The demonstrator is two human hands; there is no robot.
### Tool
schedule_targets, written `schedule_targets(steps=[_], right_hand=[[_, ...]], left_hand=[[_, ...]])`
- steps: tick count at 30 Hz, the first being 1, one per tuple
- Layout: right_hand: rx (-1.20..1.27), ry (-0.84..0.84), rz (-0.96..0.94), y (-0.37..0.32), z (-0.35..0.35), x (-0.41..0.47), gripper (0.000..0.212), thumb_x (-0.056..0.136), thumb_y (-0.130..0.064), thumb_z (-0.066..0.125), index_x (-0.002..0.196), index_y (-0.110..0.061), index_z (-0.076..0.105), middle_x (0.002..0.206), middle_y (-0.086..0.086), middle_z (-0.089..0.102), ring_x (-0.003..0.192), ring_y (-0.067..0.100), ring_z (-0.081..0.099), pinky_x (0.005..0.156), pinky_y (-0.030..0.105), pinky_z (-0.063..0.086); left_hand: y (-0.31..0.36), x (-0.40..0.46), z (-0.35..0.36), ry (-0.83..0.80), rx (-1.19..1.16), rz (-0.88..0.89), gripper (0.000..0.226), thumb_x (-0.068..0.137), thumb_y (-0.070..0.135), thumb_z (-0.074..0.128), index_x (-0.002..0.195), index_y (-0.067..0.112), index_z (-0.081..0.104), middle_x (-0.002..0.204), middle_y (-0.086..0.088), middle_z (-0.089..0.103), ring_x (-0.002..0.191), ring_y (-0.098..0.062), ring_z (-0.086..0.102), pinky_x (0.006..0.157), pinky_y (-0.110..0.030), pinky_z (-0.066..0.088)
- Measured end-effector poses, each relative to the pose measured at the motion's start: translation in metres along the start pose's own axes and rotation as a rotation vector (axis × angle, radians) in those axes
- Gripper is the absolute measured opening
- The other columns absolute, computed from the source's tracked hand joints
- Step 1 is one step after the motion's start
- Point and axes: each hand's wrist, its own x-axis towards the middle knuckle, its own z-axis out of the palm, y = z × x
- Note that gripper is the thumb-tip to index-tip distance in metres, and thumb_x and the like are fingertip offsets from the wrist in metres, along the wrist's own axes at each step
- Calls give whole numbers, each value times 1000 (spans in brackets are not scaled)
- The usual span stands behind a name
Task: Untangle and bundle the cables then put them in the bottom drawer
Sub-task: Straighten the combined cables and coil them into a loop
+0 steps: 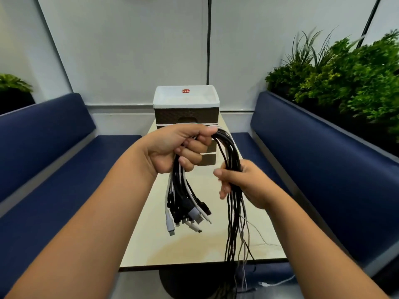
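Above cream table (151, 244), left hand (172, 147) gripping cables (228, 147) in fist, plug ends (185, 214) dangling at 6 o'clock. Right hand (244, 182), at 4 o'clock, curling round trailing strands running off table edge. Drawer unit (186, 113) standing behind hands at 12 o'clock, drawers closed.

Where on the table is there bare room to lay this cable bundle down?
The table is bare from its near edge up to the drawer unit, left of the trailing white cable. The far end is crowded by the drawers. Both hands, left and right, grip the cables.
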Motion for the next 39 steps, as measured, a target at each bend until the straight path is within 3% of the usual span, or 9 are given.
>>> schedule_targets(steps=[5, 10, 14, 17, 20, 23, 29, 34, 39], right_hand=[[-86, -240, 267, 68, -7, -19, 27, 92, -22, 65, 69, -16, 54, 55, 8, 52, 78, 37, 70, 81, 38, 47], [22, -158, 416, 118, 8, -44, 32, 94, -38, 60, 76, -12, 55, 66, 10, 57, 96, 39, 69, 88, 37, 45], [3, -40, 433, 122, 24, -42, 35, 95, -40, 58, 79, -12, 45, 61, 6, 40, 59, 26, 59, 82, 42, 54], [-209, 51, 504, 112, 38, -33, 34, 98, -40, 53, 77, -16, 41, 59, -1, 40, 48, 14, 37, 53, 32, 41], [-655, -10, 498, 91, 48, -25, 37, 98, -47, 45, 72, -22, 39, 67, -6, 45, 58, 12, 42, 56, 30, 33], [-986, -173, 528, 61, 60, -21, 33, 100, -48, 37, 77, -25, 41, 87, -2, 53, 78, 18, 48, 67, 33, 37], [-1376, -373, 459, -8, 80, -16, 35, 103, -41, 37, 121, -16, 54, 115, 7, 60, 97, 26, 58, 73, 33, 38], [-1549, -387, 204, -65, 78, -2, 27, 101, -40, 44, 116, -19, 54, 98, 2, 59, 82, 22, 53, 65, 31, 36], [-1487, -439, -8, -104, 64, 20, 20, 93, -41, 59, 99, -22, 59, 74, -10, 50, 63, 5, 46, 52, 16, 32]], left_hand=[[2, -13, -44, -210, -405, 82, 29, 90, 32, 60, 66, 18, 50, 48, 11, 25, 37, -4, 23, 38, -14, 31], [12, -31, -88, -275, -757, 165, 34, 102, 36, 41, 81, 10, 49, 58, 6, 36, 48, -8, 34, 53, -20, 38], [4, -34, -106, -171, -845, 231, 32, 101, 34, 46, 84, 8, 52, 60, 3, 41, 51, -8, 42, 59, -17, 44], [-5, -23, -108, 36, -793, 411, 22, 98, 30, 51, 85, 12, 53, 63, 4, 47, 56, -6, 57, 70, -25, 56], [-13, -10, -101, 253, -646, 549, 21, 95, 34, 50, 81, 19, 51, 60, 10, 47, 60, -4, 62, 71, -35, 60], [-22, 6, -90, 479, -476, 595, 30, 99, 36, 48, 73, 20, 48, 59, 10, 44, 51, -3, 51, 60, -26, 55], [-37, 32, -60, 793, -180, 713, 18, 101, 28, 47, 88, 17, 45, 67, 6, 50, 45, -5, 34, 46, -21, 34], [-40, 35, -44, 766, 99, 525, 22, 102, 28, 45, 84, 15, 44, 67, 3, 50, 45, -7, 34, 47, -26, 31], [-36, 26, -31, 524, 198, 224, 20, 99, 29, 50, 86, 14, 50, 68, -2, 53, 51, -12, 43, 52, -27, 38]])
